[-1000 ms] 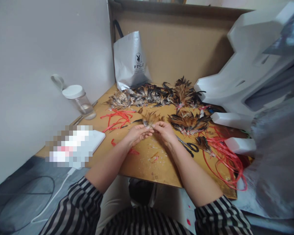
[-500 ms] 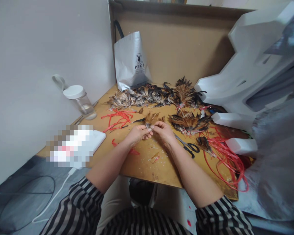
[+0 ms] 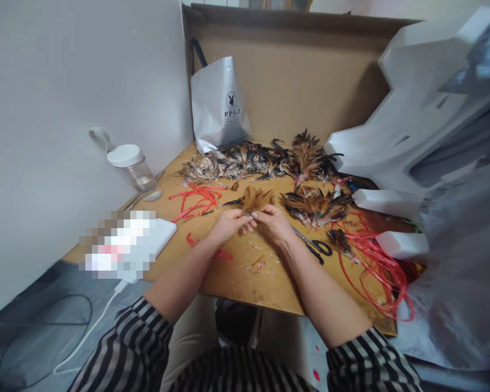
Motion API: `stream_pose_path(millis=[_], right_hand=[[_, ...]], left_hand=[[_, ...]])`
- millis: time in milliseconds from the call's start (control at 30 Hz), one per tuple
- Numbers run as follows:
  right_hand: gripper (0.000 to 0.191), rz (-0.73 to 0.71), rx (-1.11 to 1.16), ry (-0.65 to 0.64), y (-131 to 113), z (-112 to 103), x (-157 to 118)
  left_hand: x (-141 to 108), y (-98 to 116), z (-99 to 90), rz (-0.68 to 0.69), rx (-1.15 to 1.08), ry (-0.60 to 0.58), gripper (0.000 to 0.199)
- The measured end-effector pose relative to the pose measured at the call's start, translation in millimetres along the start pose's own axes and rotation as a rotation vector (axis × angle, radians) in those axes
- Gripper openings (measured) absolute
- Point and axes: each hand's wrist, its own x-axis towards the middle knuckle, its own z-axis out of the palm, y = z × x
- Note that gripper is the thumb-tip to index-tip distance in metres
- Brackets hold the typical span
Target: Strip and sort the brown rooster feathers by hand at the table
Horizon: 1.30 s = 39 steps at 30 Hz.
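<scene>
Between both hands is a small bunch of brown feathers [image 3: 255, 199], its tips fanned away from me. My left hand [image 3: 233, 224] pinches the base of the bunch between thumb and fingers. From the other side my right hand [image 3: 273, 220] pinches the same base, the two thumbs nearly touching. The quill ends are mostly covered by my fingertips. Scissors [image 3: 315, 245] with black handles lie just right of my right hand. A pile of brown and black feather bunches [image 3: 313, 203] sits beyond them.
Red plastic strips [image 3: 198, 197] lie left, with a larger red tangle [image 3: 378, 261] right. More feathers [image 3: 245, 160] line the back before a silver bag [image 3: 220, 103]. A lidded jar [image 3: 134, 171], a blurred-out device [image 3: 165, 234] and white foam [image 3: 363, 120] flank the wooden table [image 3: 245, 283].
The feathers in my fingers are fanned wider and show more above my hands. My fingertips have shifted slightly at the base; the other things stay put.
</scene>
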Motion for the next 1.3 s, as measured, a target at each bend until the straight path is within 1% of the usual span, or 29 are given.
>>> stream_pose_path(millis=[67, 100, 167, 233, 267, 300, 400, 467, 600, 700, 800, 867, 933, 1067, 1167, 1233, 1300], right_hand=[[0.022, 0.064, 0.021, -0.013, -2.6, -3.3, 1.7], [0.023, 0.084, 0.009, 0.019, -4.2, -6.5, 3.1], [0.026, 0.081, -0.073, 0.149, -6.9, -16.4, 6.8], [0.025, 0.012, -0.24, 0.302, -7.4, -30.2, 10.9], [0.023, -0.034, -0.351, 0.352, -6.5, -37.7, 12.8], [0.022, -0.07, -0.448, 0.372, -5.1, -45.0, 14.4], [0.02, -0.08, -0.701, 0.358, 1.3, -60.8, 16.9], [0.019, -0.085, -0.846, 0.326, 5.0, -63.8, 16.9], [0.018, -0.075, -1.087, 0.286, 9.2, -55.7, 15.9], [0.015, -0.011, -1.251, 0.304, 9.8, -45.7, 15.6], [0.014, 0.021, -1.335, 0.317, 8.8, -39.6, 15.4], [0.014, 0.009, -1.318, 0.32, 8.0, -39.7, 15.3], [0.014, -0.019, -1.243, 0.33, 7.8, -42.9, 15.4], [0.01, -0.057, -0.955, 0.333, 8.3, -50.1, 16.3], [0.01, 0.029, -0.659, 0.339, 5.1, -48.9, 16.1], [0.015, 0.112, -0.463, 0.356, 0.1, -45.2, 15.1], [0.021, 0.16, -0.275, 0.356, -5.8, -40.4, 13.4]], left_hand=[[0.0, 0.9, -0.4, -0.018, 0.001, 0.005, 0.026], [0.1, 1.6, -0.6, -0.027, -0.012, 0.019, 0.026], [0.5, 2.9, -1.5, -0.041, -0.059, 0.065, 0.026], [1.5, 3.3, -2.8, -0.058, -0.12, 0.128, 0.026], [2.2, 3.1, -3.7, -0.067, -0.15, 0.155, 0.025], [2.8, 2.8, -4.5, -0.074, -0.18, 0.176, 0.025], [4.3, 1.5, -6.4, -0.072, -0.268, 0.207, 0.024], [4.8, 1.2, -6.7, -0.071, -0.305, 0.212, 0.026], [4.9, 1.6, -6.2, -0.092, -0.331, 0.229, 0.028], [4.8, 1.7, -5.9, -0.106, -0.333, 0.231, 0.027], [4.6, 1.8, -5.9, -0.116, -0.338, 0.224, 0.025], [4.3, 2.2, -6.0, -0.122, -0.348, 0.223, 0.025], [3.9, 2.6, -6.0, -0.13, -0.361, 0.226, 0.024], [3.3, 2.9, -5.9, -0.134, -0.383, 0.219, 0.024], [3.3, 2.8, -6.1, -0.139, -0.387, 0.218, 0.023], [3.3, 2.6, -6.3, -0.143, -0.39, 0.216, 0.022], [3.4, 2.7, -6.3, -0.151, -0.394, 0.21, 0.02]])
